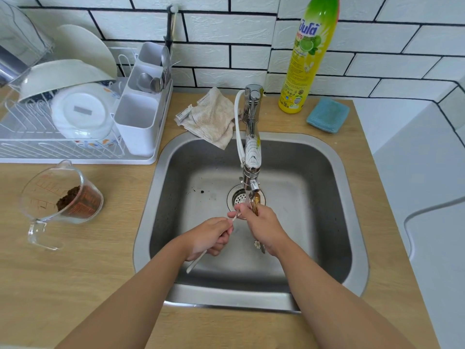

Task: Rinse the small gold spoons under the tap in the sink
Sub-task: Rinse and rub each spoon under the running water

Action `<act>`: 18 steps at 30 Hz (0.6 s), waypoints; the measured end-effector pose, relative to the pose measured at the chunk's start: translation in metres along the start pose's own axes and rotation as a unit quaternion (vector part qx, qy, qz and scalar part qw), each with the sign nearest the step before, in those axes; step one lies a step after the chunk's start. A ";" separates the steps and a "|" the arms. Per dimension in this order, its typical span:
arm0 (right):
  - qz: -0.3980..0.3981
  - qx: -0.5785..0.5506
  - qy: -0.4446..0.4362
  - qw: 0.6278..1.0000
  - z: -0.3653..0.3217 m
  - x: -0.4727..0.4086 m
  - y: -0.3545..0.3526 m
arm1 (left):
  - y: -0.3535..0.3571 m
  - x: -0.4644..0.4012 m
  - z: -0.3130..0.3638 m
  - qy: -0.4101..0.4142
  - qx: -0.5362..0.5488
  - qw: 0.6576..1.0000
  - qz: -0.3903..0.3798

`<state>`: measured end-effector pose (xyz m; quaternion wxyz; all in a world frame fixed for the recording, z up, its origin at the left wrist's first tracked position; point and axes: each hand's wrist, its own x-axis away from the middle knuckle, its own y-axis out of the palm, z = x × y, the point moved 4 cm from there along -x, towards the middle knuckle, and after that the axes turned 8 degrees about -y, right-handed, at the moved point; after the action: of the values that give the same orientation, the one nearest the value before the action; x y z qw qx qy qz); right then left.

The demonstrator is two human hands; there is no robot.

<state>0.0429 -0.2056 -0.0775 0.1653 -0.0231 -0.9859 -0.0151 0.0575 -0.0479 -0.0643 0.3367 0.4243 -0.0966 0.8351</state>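
Right hand curled round a small bunch of gold spoons, bowls up under the tap nozzle, flower-tipped handle ends poking out below the palm; left hand pinching a thin pale stick-like utensil, tip pointed toward the right fingers, other end trailing over the sink basin. Whether water runs: hard to tell, no clear stream visible. Likely risks: wet, slim handles sliding from a one-handed bunch and clattering down beside the drain strainer; bowls struck against the nozzle, being so close beneath it; spray deflected off the bowls onto the wooden counter; dark specks on the sink floor picked up again by any dropped spoon.
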 end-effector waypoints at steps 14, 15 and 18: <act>-0.060 -0.119 0.034 0.990 0.001 0.000 -0.005 | -0.004 -0.002 0.003 -0.038 0.076 0.996 -0.038; -0.049 -0.109 0.034 0.992 -0.001 0.000 -0.005 | -0.003 -0.003 0.002 -0.034 0.061 0.997 -0.044; 0.006 -0.088 0.044 0.995 0.001 -0.002 -0.009 | 0.002 -0.006 -0.001 -0.017 0.015 0.999 -0.049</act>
<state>0.0440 -0.2142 -0.0789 0.2062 -0.0431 -0.9722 -0.1018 0.0577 -0.0519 -0.0695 0.3691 0.4478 -0.0690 0.8115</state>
